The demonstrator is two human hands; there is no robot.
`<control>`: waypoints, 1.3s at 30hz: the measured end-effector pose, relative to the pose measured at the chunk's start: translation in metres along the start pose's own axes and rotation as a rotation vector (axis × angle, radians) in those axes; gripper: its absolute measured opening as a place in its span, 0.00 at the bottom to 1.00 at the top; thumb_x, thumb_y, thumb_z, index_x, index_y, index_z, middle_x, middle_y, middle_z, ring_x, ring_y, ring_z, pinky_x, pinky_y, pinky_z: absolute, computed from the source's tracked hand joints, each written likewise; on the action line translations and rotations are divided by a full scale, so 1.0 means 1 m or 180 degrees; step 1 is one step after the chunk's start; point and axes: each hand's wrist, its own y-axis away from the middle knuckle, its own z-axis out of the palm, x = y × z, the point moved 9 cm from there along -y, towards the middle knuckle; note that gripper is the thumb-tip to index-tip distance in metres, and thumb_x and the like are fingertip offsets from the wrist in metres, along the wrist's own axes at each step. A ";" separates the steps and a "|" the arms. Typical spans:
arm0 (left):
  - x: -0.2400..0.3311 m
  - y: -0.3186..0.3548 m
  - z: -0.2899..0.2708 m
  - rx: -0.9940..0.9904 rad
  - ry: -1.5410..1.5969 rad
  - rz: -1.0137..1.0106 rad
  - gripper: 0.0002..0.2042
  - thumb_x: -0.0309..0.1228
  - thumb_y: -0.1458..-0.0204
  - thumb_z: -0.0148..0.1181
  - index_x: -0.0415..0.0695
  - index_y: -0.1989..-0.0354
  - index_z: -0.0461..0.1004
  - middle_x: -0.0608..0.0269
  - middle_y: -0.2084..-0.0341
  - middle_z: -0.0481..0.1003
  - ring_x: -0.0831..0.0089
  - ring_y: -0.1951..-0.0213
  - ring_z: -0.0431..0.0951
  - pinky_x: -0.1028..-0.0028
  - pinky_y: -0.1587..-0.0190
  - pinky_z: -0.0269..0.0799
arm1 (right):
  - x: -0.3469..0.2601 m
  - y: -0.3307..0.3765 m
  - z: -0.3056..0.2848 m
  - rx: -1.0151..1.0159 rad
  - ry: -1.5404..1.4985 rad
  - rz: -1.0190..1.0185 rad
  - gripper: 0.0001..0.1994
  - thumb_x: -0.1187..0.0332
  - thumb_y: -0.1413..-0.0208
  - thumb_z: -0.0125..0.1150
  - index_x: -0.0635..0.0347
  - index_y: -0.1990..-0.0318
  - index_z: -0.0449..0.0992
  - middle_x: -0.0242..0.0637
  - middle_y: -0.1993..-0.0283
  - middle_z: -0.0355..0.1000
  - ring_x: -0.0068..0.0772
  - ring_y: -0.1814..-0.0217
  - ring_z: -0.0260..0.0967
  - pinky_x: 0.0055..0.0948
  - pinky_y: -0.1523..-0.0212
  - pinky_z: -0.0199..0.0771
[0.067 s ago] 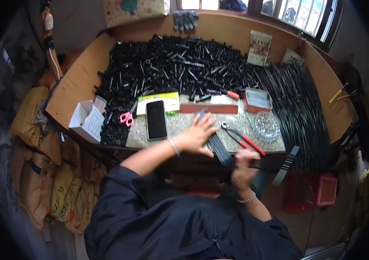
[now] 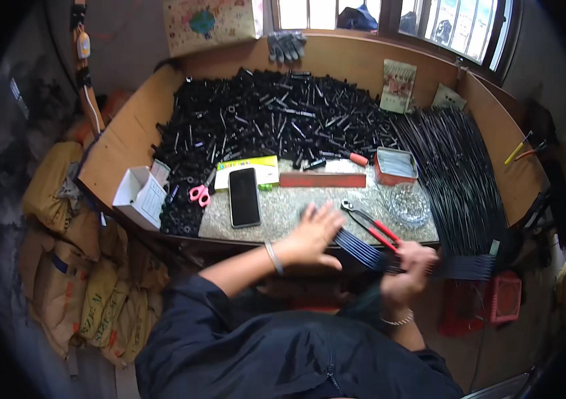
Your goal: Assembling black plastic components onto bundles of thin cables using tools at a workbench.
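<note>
My left hand [image 2: 311, 233] lies with fingers spread over the upper end of a bunch of thin black strips [image 2: 357, 249], at the front edge of the speckled work surface [image 2: 276, 223]. Closed round the same strips is my right hand [image 2: 408, 274], just off that edge. Their far end sticks out to its right, smeared by motion. Pliers with red handles [image 2: 367, 221] lie between my hands, the handle ends close to my right hand. What my left palm covers is hidden.
Black parts [image 2: 283, 110] heap behind the surface; long black strips [image 2: 459, 173] pile at right. A phone [image 2: 244, 196], pink scissors [image 2: 199, 194], red bar [image 2: 323, 180], red tin [image 2: 394, 166], glass bowl [image 2: 408, 205] and white box [image 2: 140, 198] stand around. Wooden walls [image 2: 120, 136] enclose the bench.
My right hand has moved right with the strips, which now slant more to the right. My left hand has slid slightly toward the front edge. The whole view has shifted a little downward.
</note>
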 end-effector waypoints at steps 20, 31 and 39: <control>0.160 0.011 -0.157 -0.1148 -0.3640 0.0245 0.13 0.35 0.51 0.49 0.41 0.67 0.79 0.63 0.73 0.76 0.68 0.57 0.75 0.51 0.33 0.31 | -0.008 0.048 0.132 -0.3636 0.2740 0.0872 0.23 0.67 0.52 0.60 0.64 0.48 0.68 0.55 0.54 0.69 0.45 0.54 0.70 0.32 0.56 0.71; 0.128 0.052 -0.197 0.1770 -0.0079 0.0528 0.41 0.57 0.47 0.47 0.31 0.37 0.49 0.41 0.40 0.56 0.54 0.38 0.58 0.62 0.37 0.50 | 0.098 0.146 0.051 -0.2326 -0.0240 0.2756 0.06 0.73 0.46 0.59 0.68 0.67 0.77 0.35 0.75 0.74 0.22 0.74 0.72 0.24 0.69 0.75; 0.090 0.021 -0.150 0.0521 0.3985 0.0046 0.48 0.64 0.49 0.39 0.37 0.34 0.33 0.43 0.50 0.69 0.60 0.45 0.68 0.64 0.40 0.57 | 0.097 0.147 0.056 -0.2432 -0.0828 0.3223 0.17 0.73 0.49 0.61 0.66 0.50 0.71 0.36 0.63 0.75 0.22 0.61 0.71 0.21 0.57 0.71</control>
